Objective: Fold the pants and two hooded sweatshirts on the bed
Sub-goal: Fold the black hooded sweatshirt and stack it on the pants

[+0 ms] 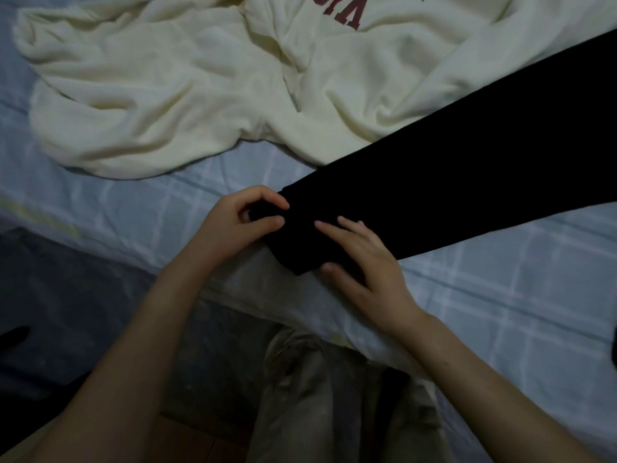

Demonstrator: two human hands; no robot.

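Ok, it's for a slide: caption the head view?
Folding laundry: left hand pinches the hem of black pants; right hand rests on it, cream hooded sweatshirt behind.

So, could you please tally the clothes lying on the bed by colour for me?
Cream: 1, the hoodie
Black: 1, the long black garment
Total: 2 on the bed; a dark scrap at the right edge is too small to tell.
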